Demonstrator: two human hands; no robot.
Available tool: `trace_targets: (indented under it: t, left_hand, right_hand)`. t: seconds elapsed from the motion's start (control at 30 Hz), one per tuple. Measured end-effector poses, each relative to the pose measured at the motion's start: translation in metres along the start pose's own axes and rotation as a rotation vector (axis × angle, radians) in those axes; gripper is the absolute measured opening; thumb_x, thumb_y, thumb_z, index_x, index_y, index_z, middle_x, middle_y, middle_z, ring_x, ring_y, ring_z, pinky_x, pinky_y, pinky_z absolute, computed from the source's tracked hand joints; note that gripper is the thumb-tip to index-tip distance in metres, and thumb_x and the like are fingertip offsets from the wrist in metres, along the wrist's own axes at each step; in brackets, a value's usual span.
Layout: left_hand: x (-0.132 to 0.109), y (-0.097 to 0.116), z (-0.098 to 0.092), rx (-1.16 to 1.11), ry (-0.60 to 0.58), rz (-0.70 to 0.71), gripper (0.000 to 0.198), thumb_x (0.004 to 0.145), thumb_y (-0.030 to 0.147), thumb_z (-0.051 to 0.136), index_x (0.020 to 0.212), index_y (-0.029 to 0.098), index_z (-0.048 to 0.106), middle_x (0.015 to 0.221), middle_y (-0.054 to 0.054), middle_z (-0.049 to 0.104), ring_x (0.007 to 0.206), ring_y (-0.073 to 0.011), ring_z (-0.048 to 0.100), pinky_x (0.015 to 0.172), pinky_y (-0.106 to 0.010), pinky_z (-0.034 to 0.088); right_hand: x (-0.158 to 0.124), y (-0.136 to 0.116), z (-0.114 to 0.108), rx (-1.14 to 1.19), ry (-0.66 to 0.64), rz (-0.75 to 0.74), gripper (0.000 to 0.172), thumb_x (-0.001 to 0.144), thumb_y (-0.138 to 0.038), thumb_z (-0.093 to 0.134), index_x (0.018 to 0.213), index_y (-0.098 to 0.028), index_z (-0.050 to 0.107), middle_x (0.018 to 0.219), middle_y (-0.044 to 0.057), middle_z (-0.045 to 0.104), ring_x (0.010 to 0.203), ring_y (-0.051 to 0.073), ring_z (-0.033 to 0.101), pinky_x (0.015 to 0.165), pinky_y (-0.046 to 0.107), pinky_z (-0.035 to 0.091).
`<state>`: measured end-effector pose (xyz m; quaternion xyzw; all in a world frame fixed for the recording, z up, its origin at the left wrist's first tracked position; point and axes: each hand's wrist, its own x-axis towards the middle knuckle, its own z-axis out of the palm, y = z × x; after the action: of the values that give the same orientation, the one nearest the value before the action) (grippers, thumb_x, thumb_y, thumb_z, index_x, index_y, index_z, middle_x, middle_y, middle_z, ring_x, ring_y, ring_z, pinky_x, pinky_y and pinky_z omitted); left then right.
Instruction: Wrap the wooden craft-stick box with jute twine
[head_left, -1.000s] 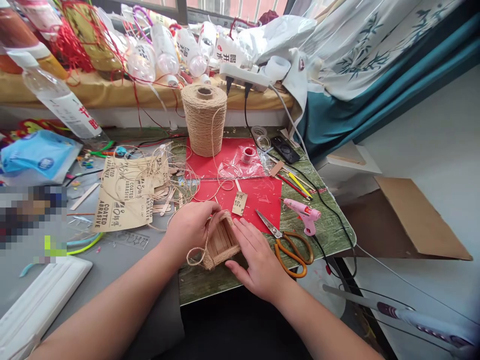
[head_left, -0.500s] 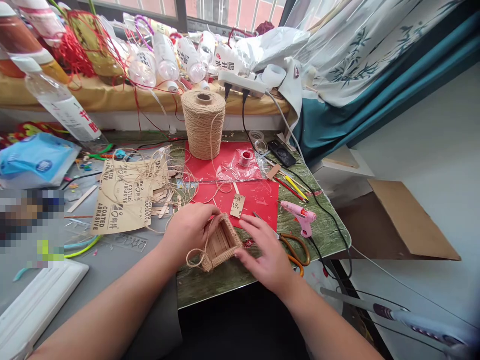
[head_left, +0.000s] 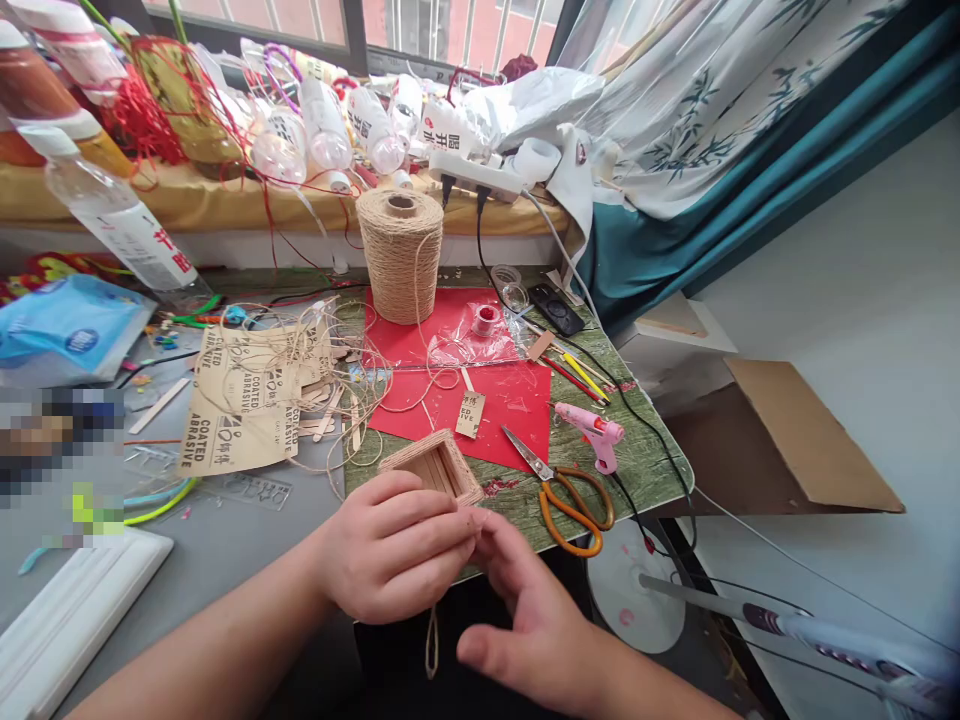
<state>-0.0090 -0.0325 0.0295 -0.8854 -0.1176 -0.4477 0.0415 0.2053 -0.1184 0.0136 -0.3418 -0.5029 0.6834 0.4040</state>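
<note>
A small box (head_left: pixel 442 470) of wooden sticks, its rim wrapped in jute twine, rests near the table's front edge. My left hand (head_left: pixel 401 550) is in front of it and hides its near side; the fingers are together, the thumb hidden. From under that hand dangles a loop of jute twine (head_left: pixel 431 645), apparently pinched in the fingers. My right hand (head_left: pixel 532 610) has its thumb spread away, its fingertips meeting the left fingertips by the box's near corner. Behind stands a big spool of jute twine (head_left: pixel 400 260), a strand running down from it.
Scissors with orange handles (head_left: pixel 574 505) and a pink glue gun (head_left: pixel 596 435) lie to the right. Sandpaper sheets (head_left: pixel 232 400) with tangled twine lie left. Red sheets (head_left: pixel 487 385), pencils (head_left: pixel 581 375) and a phone (head_left: pixel 555 308) are further back. A power strip (head_left: pixel 476 177) sits on the sill.
My left hand has moved from the box's far left side round to its front. My right hand has drawn back toward me, uncovering the scissors. The twine loop now hangs below.
</note>
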Motion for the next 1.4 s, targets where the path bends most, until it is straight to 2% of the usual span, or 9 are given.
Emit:
trace_targets:
  t: [0.13, 0.27, 0.5, 0.63, 0.73, 0.93, 1.07, 1.27, 1.4]
  left_hand:
    - [0.000, 0.002, 0.003, -0.060, -0.058, 0.020, 0.024, 0.103, 0.024, 0.052, 0.097, 0.017, 0.075, 0.107, -0.005, 0.082, 0.088, -0.0181, 0.073, 0.071, -0.034, 0.055]
    - [-0.003, -0.002, 0.002, -0.146, -0.058, -0.008, 0.016, 0.102, 0.024, 0.059, 0.107, 0.018, 0.072, 0.103, -0.005, 0.081, 0.087, -0.0176, 0.073, 0.070, -0.033, 0.057]
    - [-0.005, -0.003, 0.004, -0.237, -0.026, -0.138, 0.025, 0.088, 0.024, 0.081, 0.107, 0.017, 0.067, 0.076, 0.000, 0.073, 0.063, -0.0137, 0.063, 0.058, -0.029, 0.049]
    - [0.002, 0.006, 0.010, -0.331, -0.199, -0.151, 0.043, 0.095, 0.047, 0.073, 0.121, 0.013, 0.063, 0.087, -0.006, 0.077, 0.076, -0.0187, 0.072, 0.063, -0.032, 0.055]
    - [0.007, 0.011, 0.011, -0.338, -0.319, -0.182, 0.034, 0.103, 0.033, 0.063, 0.129, 0.012, 0.059, 0.077, -0.002, 0.073, 0.064, -0.0154, 0.067, 0.056, -0.029, 0.050]
    - [0.010, 0.007, 0.003, -0.344, -0.343, -0.183, 0.007, 0.100, 0.018, 0.061, 0.104, 0.017, 0.066, 0.066, 0.000, 0.067, 0.055, -0.0150, 0.058, 0.051, -0.033, 0.040]
    - [0.015, 0.008, 0.000, -0.526, -0.450, -0.192, 0.014, 0.100, 0.018, 0.055, 0.091, 0.021, 0.065, 0.064, -0.002, 0.066, 0.057, -0.0165, 0.061, 0.054, -0.035, 0.044]
    - [0.013, 0.006, 0.002, -0.457, -0.459, -0.171, 0.011, 0.100, 0.029, 0.065, 0.106, 0.020, 0.069, 0.082, -0.005, 0.075, 0.074, -0.0189, 0.070, 0.064, -0.035, 0.052]
    - [-0.003, -0.014, 0.008, -0.230, -0.218, -0.315, 0.011, 0.095, 0.019, 0.072, 0.106, 0.020, 0.069, 0.084, -0.001, 0.075, 0.074, -0.0148, 0.068, 0.070, -0.031, 0.053]
  right_hand:
    - [0.005, 0.009, 0.022, 0.241, -0.048, 0.149, 0.055, 0.086, -0.041, 0.086, 0.131, -0.025, 0.059, 0.106, 0.007, 0.076, 0.099, 0.021, 0.074, 0.094, 0.038, 0.058]
    - [0.011, 0.007, 0.013, 0.222, 0.027, 0.232, 0.026, 0.098, -0.043, 0.073, 0.099, -0.018, 0.069, 0.069, 0.001, 0.071, 0.062, 0.013, 0.066, 0.068, 0.028, 0.054]
    - [-0.006, -0.011, -0.014, 0.103, 0.198, -0.108, 0.016, 0.101, -0.036, 0.069, 0.098, -0.023, 0.078, 0.081, 0.005, 0.075, 0.081, 0.019, 0.070, 0.079, 0.036, 0.054]
    - [-0.007, -0.016, -0.007, 0.321, 0.298, -0.197, 0.015, 0.103, -0.037, 0.066, 0.101, -0.027, 0.077, 0.079, 0.002, 0.073, 0.080, 0.018, 0.069, 0.084, 0.037, 0.055]
    - [-0.002, -0.020, -0.005, 0.405, 0.394, -0.159, 0.015, 0.103, -0.038, 0.065, 0.100, -0.028, 0.075, 0.081, 0.001, 0.074, 0.081, 0.018, 0.070, 0.081, 0.035, 0.057]
    - [0.003, -0.034, -0.036, 0.271, 0.615, -0.211, 0.017, 0.105, -0.039, 0.059, 0.099, -0.032, 0.074, 0.076, -0.001, 0.068, 0.077, 0.019, 0.069, 0.086, 0.041, 0.060]
    - [-0.001, -0.055, -0.064, 0.078, 0.794, -0.336, 0.017, 0.104, -0.043, 0.059, 0.100, -0.038, 0.075, 0.076, -0.001, 0.064, 0.075, 0.019, 0.066, 0.080, 0.040, 0.061]
    - [0.008, -0.051, -0.060, 0.121, 0.625, -0.123, 0.017, 0.097, -0.043, 0.071, 0.095, -0.027, 0.077, 0.056, -0.007, 0.036, 0.046, 0.010, 0.034, 0.042, 0.022, 0.038]
    - [0.032, -0.024, -0.055, -0.229, 0.527, -0.005, 0.026, 0.098, -0.045, 0.069, 0.098, -0.021, 0.079, 0.059, -0.004, 0.051, 0.049, 0.011, 0.044, 0.048, 0.026, 0.042]
